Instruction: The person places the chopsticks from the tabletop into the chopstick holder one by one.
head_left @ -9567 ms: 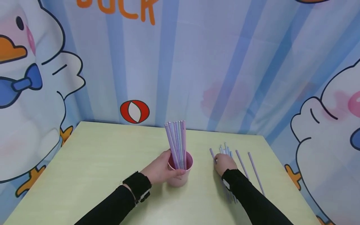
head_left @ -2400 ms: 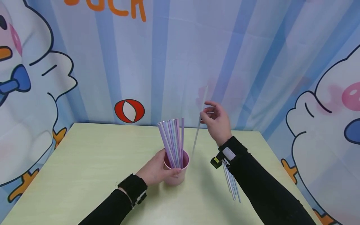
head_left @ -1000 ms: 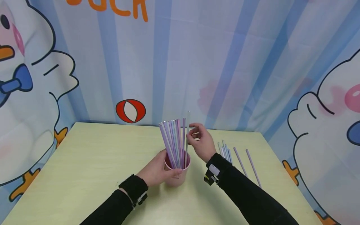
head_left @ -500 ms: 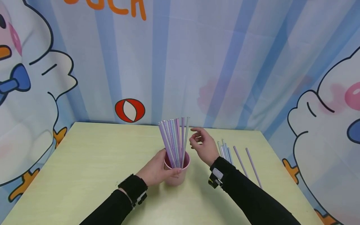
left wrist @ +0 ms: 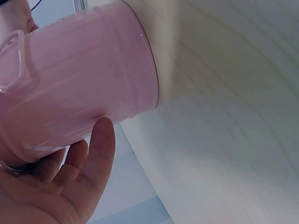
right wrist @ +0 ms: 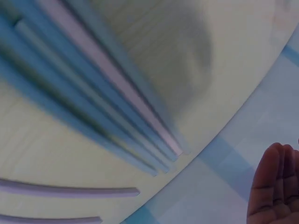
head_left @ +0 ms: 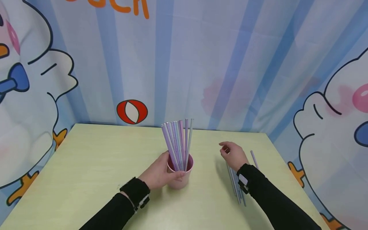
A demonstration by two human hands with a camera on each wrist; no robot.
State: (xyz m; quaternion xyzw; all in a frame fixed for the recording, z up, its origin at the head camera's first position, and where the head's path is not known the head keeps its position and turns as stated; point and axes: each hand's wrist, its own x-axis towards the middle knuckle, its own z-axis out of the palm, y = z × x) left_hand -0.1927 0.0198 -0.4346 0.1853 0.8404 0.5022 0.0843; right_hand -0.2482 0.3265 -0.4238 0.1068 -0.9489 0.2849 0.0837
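Note:
In the head view my left hand [head_left: 158,172] grips a pink cup [head_left: 179,182] standing on the table, thumb across its near side. A bunch of lilac, pink and pale blue straws [head_left: 176,143] stands in the cup, leaning left, with a pale straw [head_left: 189,143] at its right edge. The left wrist view shows the cup's side [left wrist: 84,70] with fingertips against it. My right hand [head_left: 234,156] hovers over a row of loose straws [head_left: 236,188], partly hiding them, fingers loosely bent around nothing. Blue straws [right wrist: 93,88] lie side by side in the right wrist view.
A lilac straw [head_left: 254,159] lies apart on the right, partly behind the right forearm. In the right wrist view two lilac straws [right wrist: 70,189] are separate from the row. The pale yellow table [head_left: 100,159] meets a printed cloth backdrop [head_left: 195,64].
My right hand let go of a pale straw, which now leans in the cup, then moved right to above the loose straws. My left hand kept its hold on the cup.

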